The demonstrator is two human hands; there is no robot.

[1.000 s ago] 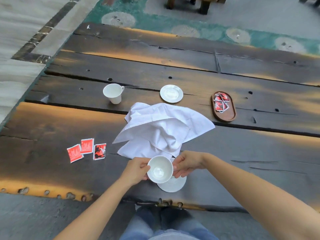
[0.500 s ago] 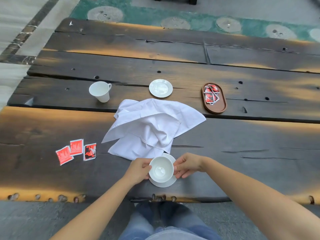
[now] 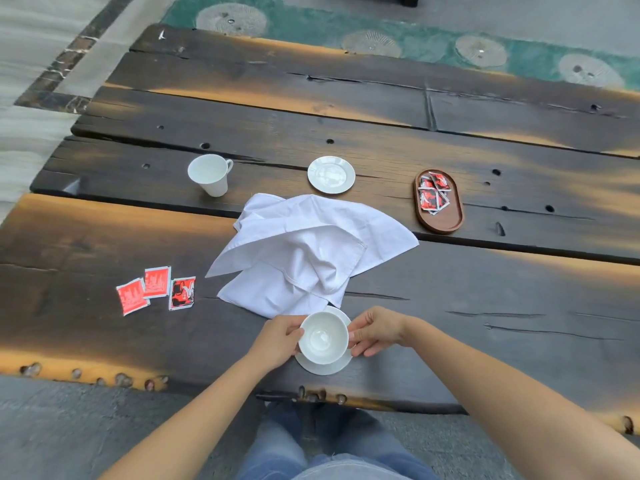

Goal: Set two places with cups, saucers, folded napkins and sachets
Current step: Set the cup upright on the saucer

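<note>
Far out to the left of the left hand (image 3: 278, 341), three loose sachets (image 3: 156, 291) lie flat on the dark wooden counter (image 3: 485, 306), their row running left to right. Beyond them, well away from that hand, the far cup (image 3: 209, 174) stands upright with its handle pointing right. The left hand curls its fingers round the left side of the near cup (image 3: 323, 337), which sits mouth up over the near saucer (image 3: 325, 367) close to the counter's near edge; its handle is hidden, and whether cup and saucer touch cannot be told. Just beyond both hands lie the white napkins (image 3: 311, 251), rumpled and unfolded, one corner overlapping the near saucer's far rim. Past the cloth, the far saucer (image 3: 331, 174) lies bare. The right hand (image 3: 375, 330) pinches the near cup's right side with thumb and curled fingers. Beyond and to the right of it, an oval wooden tray (image 3: 446, 225) lies with its long axis pointing away from the person, holding more tray sachets (image 3: 433, 195) at its far end.
</note>
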